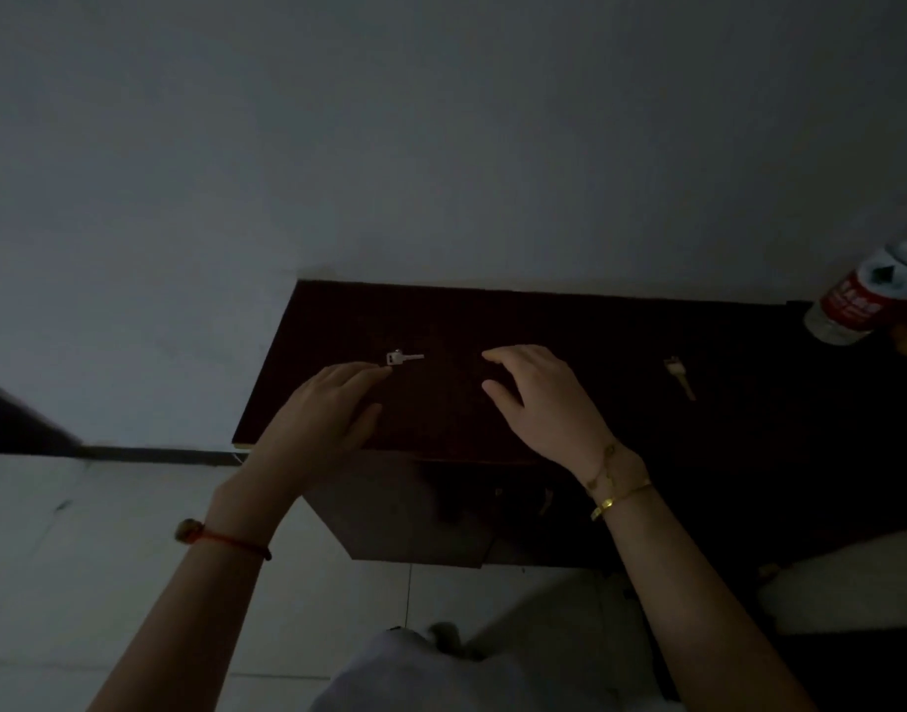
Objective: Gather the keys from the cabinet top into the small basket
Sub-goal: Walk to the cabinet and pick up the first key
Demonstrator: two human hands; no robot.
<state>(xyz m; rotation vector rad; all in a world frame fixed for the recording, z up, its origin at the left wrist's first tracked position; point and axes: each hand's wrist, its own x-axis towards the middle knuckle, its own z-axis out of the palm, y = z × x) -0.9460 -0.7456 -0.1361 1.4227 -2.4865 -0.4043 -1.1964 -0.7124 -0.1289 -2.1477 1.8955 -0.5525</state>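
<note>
The scene is dim. A small silver key (403,358) lies on the dark cabinet top (569,331), towards its left end. My left hand (322,409) hovers over the cabinet with its fingertips just short of that key, fingers apart. My right hand (541,398) is held open over the middle of the top, thumb and fingers spread, holding nothing. A second, brass-coloured key (679,371) lies to the right of my right hand. No basket is visible.
A plastic bottle with a red label (860,300) stands at the far right of the cabinet top, next to a wall behind. The cabinet front (415,506) drops below the near edge. Pale floor tiles (81,531) lie to the left.
</note>
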